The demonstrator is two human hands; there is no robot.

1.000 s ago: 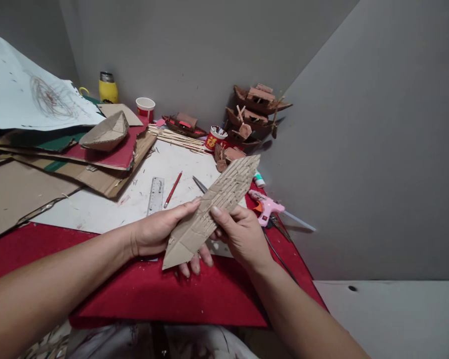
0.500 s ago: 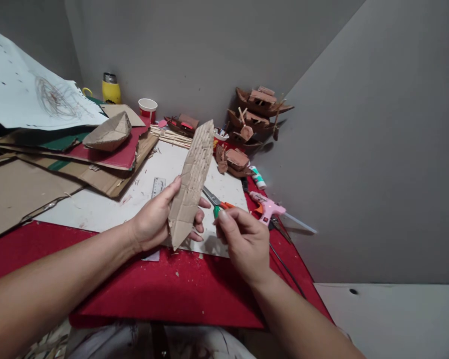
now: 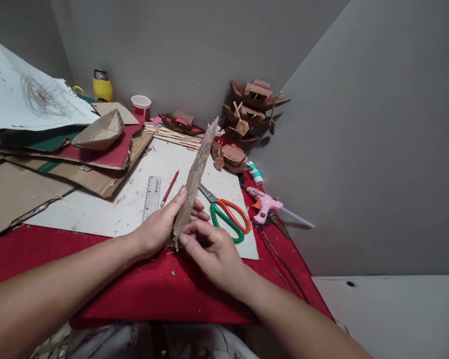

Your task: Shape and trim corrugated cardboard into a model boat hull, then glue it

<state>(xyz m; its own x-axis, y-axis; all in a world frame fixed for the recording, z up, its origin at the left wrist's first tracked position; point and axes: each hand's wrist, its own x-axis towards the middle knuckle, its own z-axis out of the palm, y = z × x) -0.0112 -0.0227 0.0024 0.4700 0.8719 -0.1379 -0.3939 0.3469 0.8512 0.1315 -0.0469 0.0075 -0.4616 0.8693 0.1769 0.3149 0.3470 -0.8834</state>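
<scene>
A long, pointed piece of brown cardboard (image 3: 196, 174) stands nearly edge-on above the red table (image 3: 164, 289). My left hand (image 3: 160, 227) grips its lower part, thumb on the near face and fingers behind. My right hand (image 3: 211, 252) is closed at the bottom tip of the same piece, thumb and fingers pinching its edge. Green and orange scissors (image 3: 226, 213) lie on the white sheet (image 3: 112, 209) just right of my hands.
A ruler (image 3: 152, 194) and a red pencil (image 3: 169, 188) lie on the white sheet. A pink glue gun (image 3: 264, 205) with its cord sits at the right. Cardboard boat models (image 3: 252, 107), sticks, cups, a yellow flask (image 3: 102, 87) and stacked cardboard (image 3: 60, 169) fill the back and left.
The cardboard piece turned from flat to nearly edge-on. My right hand let go of it, then came back to pinch its bottom tip. The scissors came into full view.
</scene>
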